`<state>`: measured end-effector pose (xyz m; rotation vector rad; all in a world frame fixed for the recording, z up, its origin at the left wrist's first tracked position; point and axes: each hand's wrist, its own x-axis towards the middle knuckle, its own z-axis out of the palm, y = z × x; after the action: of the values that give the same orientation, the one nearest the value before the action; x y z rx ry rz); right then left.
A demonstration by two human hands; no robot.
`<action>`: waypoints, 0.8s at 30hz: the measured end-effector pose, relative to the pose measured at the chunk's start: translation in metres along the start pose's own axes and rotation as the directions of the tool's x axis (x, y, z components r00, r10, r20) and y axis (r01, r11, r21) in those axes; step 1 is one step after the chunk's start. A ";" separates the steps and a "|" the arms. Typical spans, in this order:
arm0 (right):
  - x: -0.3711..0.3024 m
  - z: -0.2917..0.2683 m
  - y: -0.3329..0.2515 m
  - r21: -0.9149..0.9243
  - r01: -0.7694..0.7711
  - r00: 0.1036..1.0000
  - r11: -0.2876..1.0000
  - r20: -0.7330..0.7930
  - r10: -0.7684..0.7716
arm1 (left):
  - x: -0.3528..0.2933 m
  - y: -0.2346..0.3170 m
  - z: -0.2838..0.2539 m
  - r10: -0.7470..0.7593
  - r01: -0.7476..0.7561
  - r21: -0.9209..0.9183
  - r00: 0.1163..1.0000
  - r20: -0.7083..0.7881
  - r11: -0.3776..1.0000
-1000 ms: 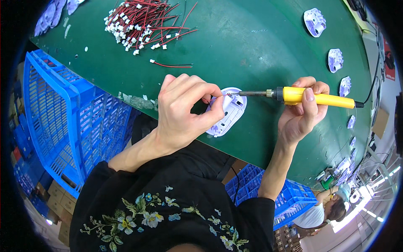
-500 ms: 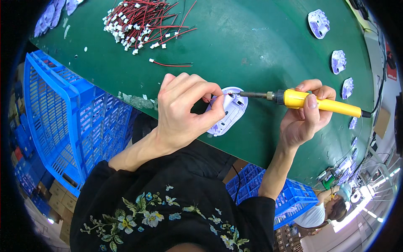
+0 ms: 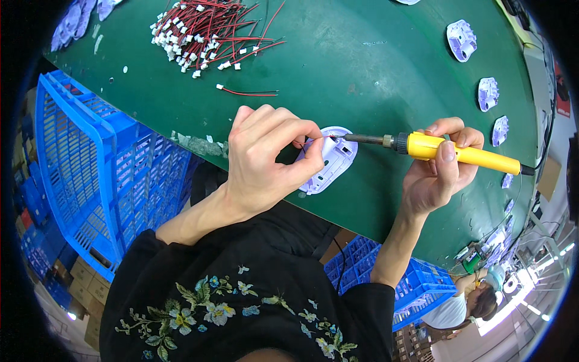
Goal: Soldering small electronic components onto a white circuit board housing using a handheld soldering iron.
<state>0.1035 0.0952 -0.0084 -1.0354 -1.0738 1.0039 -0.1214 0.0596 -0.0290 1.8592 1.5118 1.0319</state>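
My left hand (image 3: 271, 145) is closed, with thumb and forefinger pinching a thin wire (image 3: 306, 143) over a pale lilac plastic shell (image 3: 329, 169). The shell lies on the green table, partly hidden by my fingers. In my right hand (image 3: 443, 166) is a yellow soldering iron (image 3: 464, 153), its fingers wrapped round the handle. The iron's metal tip reaches left to the upper part of the shell, close to the pinched wire end. Whether tip and wire touch is too small to tell.
A heap of red and black wires with white connectors (image 3: 199, 36) lies at the far left, one lone wire (image 3: 247, 93) nearer. More shells (image 3: 461, 41) line the right side. Blue crates (image 3: 108, 175) stand beside the table (image 3: 386, 199). A co-worker (image 3: 464, 301) sits at lower right.
The iron's tip and handle have dipped slightly; both hands hold as before. The view has shifted a little, and a pale piece now shows at the top edge.
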 end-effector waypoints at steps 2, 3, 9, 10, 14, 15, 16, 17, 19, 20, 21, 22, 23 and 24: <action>0.000 0.001 0.000 -0.003 0.005 1.000 1.000 -0.005 -0.005 | 0.000 -0.001 0.000 0.003 -0.003 0.004 1.000 0.001 1.000; 0.000 0.000 0.000 0.002 -0.001 1.000 1.000 -0.008 0.001 | -0.001 -0.002 0.000 0.006 -0.006 0.004 1.000 -0.001 1.000; 0.000 0.000 -0.001 0.000 -0.005 1.000 1.000 0.006 0.005 | -0.001 -0.002 0.001 0.017 -0.017 0.010 1.000 -0.006 1.000; -0.001 0.000 -0.001 -0.005 -0.007 1.000 1.000 0.008 0.007 | -0.002 -0.002 0.001 0.018 -0.018 0.011 1.000 -0.004 1.000; 0.000 -0.003 -0.001 -0.001 -0.004 1.000 1.000 0.015 0.004 | -0.001 -0.002 0.001 0.020 -0.020 0.006 1.000 -0.015 1.000; 0.001 -0.003 -0.001 -0.001 -0.003 1.000 1.000 0.006 0.003 | -0.001 -0.002 0.001 0.023 -0.023 0.002 1.000 -0.021 1.000; 0.001 -0.004 -0.001 0.000 -0.003 1.000 1.000 -0.003 0.003 | -0.001 -0.002 0.001 0.027 -0.027 -0.002 0.999 -0.027 1.000; 0.001 -0.003 -0.001 0.001 -0.003 1.000 1.000 -0.003 0.003 | -0.001 -0.002 0.001 0.027 -0.027 -0.001 0.999 -0.027 1.000; 0.001 -0.002 -0.002 0.005 -0.006 1.000 1.000 0.004 0.006 | -0.001 -0.001 0.001 0.026 -0.026 0.012 0.999 -0.021 1.000; 0.001 0.000 -0.003 0.005 -0.007 1.000 1.000 0.003 0.007 | -0.001 -0.002 0.000 0.026 -0.025 0.012 0.999 -0.020 1.000; 0.001 0.001 -0.004 0.023 -0.012 1.000 1.000 0.008 0.012 | -0.001 -0.002 0.000 0.024 -0.024 0.007 0.999 -0.021 1.000; 0.001 0.001 -0.005 0.041 -0.018 1.000 0.999 0.013 0.017 | -0.001 -0.002 0.000 0.022 -0.022 0.002 1.000 -0.022 1.000; 0.001 0.000 -0.005 0.041 -0.018 1.000 0.999 0.012 0.017 | -0.001 -0.002 0.000 0.022 -0.022 0.002 1.000 -0.021 1.000; 0.001 -0.001 -0.006 0.045 -0.023 1.000 0.999 0.007 0.022 | -0.001 -0.002 0.000 0.027 -0.027 0.002 0.999 -0.018 1.000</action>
<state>0.1059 0.0949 -0.0024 -1.0104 -1.0426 1.0457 -0.1225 0.0591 -0.0303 1.8809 1.5025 1.0632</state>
